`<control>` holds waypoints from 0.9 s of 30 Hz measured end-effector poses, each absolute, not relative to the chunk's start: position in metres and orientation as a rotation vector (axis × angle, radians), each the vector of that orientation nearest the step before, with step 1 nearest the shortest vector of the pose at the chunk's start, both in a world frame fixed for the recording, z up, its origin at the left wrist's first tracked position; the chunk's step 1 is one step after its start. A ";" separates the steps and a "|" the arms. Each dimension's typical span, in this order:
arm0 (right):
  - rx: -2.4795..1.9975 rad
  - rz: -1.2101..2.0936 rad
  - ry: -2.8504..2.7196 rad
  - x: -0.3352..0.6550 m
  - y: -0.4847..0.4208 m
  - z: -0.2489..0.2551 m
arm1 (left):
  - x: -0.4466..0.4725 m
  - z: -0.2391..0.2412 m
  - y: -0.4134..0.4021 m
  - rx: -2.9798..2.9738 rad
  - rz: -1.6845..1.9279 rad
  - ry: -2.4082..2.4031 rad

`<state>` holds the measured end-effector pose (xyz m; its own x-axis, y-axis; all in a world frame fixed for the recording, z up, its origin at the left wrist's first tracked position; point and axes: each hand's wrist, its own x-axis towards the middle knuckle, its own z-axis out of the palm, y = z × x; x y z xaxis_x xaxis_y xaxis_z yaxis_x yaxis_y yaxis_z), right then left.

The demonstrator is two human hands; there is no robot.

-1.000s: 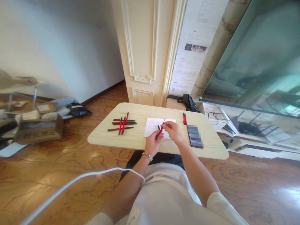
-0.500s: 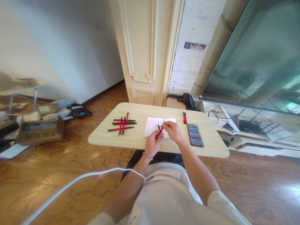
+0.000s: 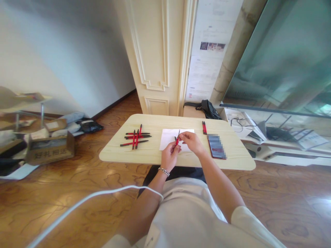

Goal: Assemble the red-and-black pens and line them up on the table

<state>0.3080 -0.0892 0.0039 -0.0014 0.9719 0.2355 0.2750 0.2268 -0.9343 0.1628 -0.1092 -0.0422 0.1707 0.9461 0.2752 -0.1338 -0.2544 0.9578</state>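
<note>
Left hand (image 3: 169, 157) holds red pen (image 3: 177, 142) over white paper (image 3: 166, 136); right hand (image 3: 191, 142) close beside. Crossed pens (image 3: 133, 139) left, phone (image 3: 216, 146) right.

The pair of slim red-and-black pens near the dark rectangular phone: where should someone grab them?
Probably mid-length, from above, with the right hand pinching across both barrels: the pens lie flat, side by side, and the phone sits close to their near ends.

Home-like room, with wood-patterned floor (image 3: 258, 196), cream moulded panel (image 3: 152, 44), 1 large glossy screen (image 3: 284, 62) above low white cabinet (image 3: 292, 159), 1 pale table (image 3: 144, 155), 1 open cardboard box (image 3: 51, 155) beside bagged parcels (image 3: 55, 124).
</note>
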 end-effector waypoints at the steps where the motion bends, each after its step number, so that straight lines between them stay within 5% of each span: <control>1: -1.288 0.846 -1.484 0.311 -0.086 0.004 | 0.163 -0.042 -0.109 1.394 1.314 0.847; 10: -1.916 0.440 -1.938 0.307 -0.040 -0.007 | 0.163 -0.047 -0.106 1.343 1.371 0.881; 27: -2.251 0.389 -2.108 0.280 -0.014 0.009 | 0.164 -0.047 -0.105 1.332 1.374 0.891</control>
